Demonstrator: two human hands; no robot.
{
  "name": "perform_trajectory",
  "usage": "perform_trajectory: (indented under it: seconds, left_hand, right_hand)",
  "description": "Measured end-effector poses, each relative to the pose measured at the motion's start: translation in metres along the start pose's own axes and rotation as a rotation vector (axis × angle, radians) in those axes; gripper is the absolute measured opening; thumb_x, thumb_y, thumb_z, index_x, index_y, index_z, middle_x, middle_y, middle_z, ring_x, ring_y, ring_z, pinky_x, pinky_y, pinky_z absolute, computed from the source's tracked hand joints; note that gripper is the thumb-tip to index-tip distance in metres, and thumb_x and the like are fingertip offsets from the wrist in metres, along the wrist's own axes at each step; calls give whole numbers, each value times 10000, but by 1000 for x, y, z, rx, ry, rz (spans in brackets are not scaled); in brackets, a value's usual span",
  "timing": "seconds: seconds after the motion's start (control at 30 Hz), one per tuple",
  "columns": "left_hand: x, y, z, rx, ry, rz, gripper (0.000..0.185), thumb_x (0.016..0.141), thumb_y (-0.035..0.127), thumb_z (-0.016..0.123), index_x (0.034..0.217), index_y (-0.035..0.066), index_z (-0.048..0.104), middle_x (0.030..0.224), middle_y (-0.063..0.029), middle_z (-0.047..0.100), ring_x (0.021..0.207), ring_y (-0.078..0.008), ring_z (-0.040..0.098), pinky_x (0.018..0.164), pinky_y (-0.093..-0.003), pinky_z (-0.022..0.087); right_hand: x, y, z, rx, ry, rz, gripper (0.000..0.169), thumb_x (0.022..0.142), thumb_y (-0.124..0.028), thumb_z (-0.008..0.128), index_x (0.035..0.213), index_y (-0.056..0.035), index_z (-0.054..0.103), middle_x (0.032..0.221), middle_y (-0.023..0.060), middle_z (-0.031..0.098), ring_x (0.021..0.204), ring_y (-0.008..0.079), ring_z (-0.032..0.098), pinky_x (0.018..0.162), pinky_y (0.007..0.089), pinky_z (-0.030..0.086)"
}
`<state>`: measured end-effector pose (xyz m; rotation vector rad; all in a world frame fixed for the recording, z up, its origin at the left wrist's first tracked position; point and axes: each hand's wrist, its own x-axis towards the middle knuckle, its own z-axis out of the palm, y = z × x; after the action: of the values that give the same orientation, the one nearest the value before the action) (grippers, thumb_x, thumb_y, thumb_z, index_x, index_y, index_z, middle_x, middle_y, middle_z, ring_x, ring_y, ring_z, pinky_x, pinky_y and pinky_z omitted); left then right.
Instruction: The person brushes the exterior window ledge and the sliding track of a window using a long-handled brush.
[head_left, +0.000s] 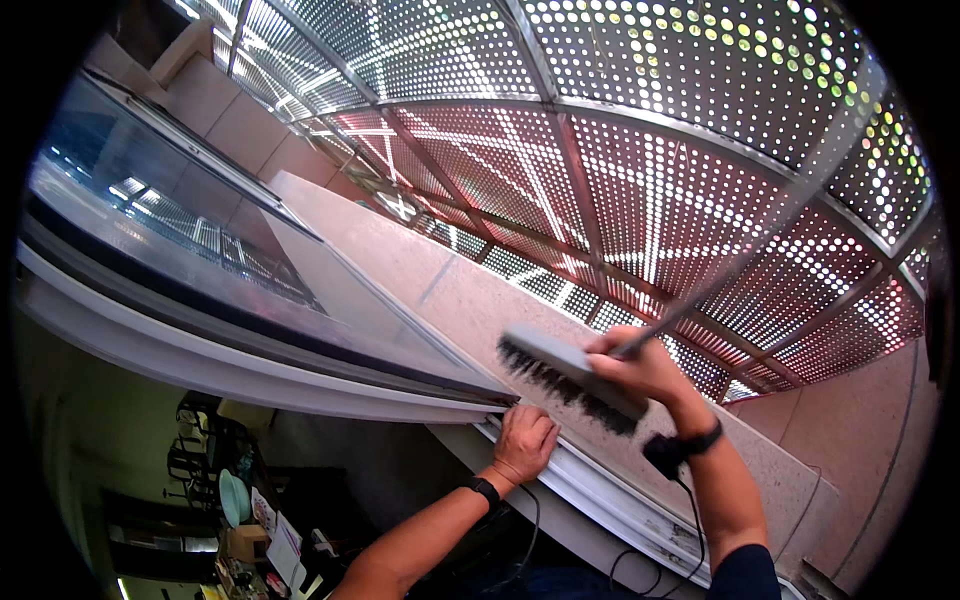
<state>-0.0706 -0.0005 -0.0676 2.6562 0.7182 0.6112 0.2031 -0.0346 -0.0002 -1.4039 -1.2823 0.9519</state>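
Note:
My right hand (637, 367) grips a long-handled scrub brush by the lower end of its handle, just above the head. The brush's grey head (574, 367) carries dark bristles that point down over the stone ledge (480, 307) outside the window. Its thin handle (750, 255) slants away to the upper right and looks blurred. My left hand (527, 442) is curled over the white window track (600, 480), beside the lower corner of the glass window sash (300, 315). Both wrists wear dark bands, and a small black device (664, 454) with a cable sits at the right one.
Perforated metal screen panels (465, 157) on a metal frame (547, 82) rise beyond the ledge. Inside, at lower left, a cluttered table holds a turquoise basin (234, 497), a cardboard box (247, 541) and papers (285, 551). A loose black cable (637, 574) crosses the track near my body.

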Motion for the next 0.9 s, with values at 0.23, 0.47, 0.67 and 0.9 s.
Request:
perform_trajectory:
  seconds: [0.23,0.47,0.67,0.9]
  left_hand:
    - [3,1,-4,-6,-26,4,112,891,159,709,878,67,646,971,-116,617,978,-341,588,918,-468,448]
    - [0,0,1,-62,-17,-9,113,874,139,724,845,62,646,955,-116,622,956,-342,590,886,-466,450]
    - [3,0,-5,-41,-20,-2,104,875,137,721,872,61,650,950,-120,620,950,-347,593,883,-472,451]
    - [-1,-3,-3,-61,-39,-22,113,883,152,725,872,73,644,967,-111,615,952,-335,587,887,-455,452]
  right_hand:
    - [109,41,46,-40,78,20,187,829,-204,737,824,-22,692,709,117,661,676,210,633,678,384,515]
    - [150,5,17,-10,187,-32,179,877,-174,738,844,0,713,730,46,669,671,114,612,627,333,505]
    - [173,-3,107,-20,-197,29,195,804,-217,781,886,-52,720,786,122,690,763,235,666,743,361,525]
    - [227,19,109,-197,421,-136,221,820,-228,740,902,-25,713,813,204,715,744,340,724,716,456,553]
